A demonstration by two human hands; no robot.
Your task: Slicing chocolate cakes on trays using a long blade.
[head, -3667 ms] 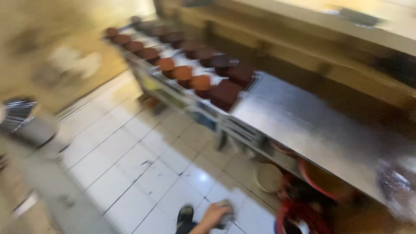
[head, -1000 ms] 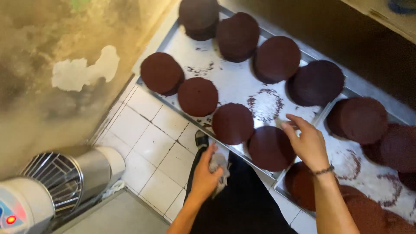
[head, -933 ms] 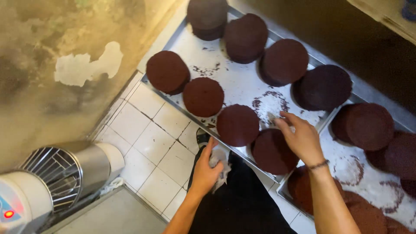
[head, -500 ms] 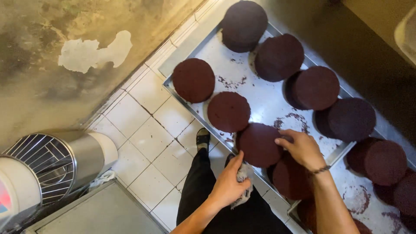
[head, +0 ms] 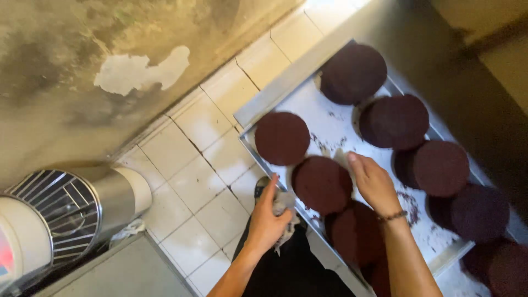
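My left hand [head: 268, 217] is clenched around a crumpled grey cloth [head: 285, 204] just off the near edge of the metal tray [head: 263, 108], over the white tiled floor [head: 192, 165]. My right hand [head: 375, 182] lies open and flat on the tray, fingertips [head: 352, 160] touching the nearest round dark brown cake [head: 322, 184]. More of these cakes [head: 395, 121] sit farther along the tray, and a metal mixer [head: 66, 209] stands well to its left.
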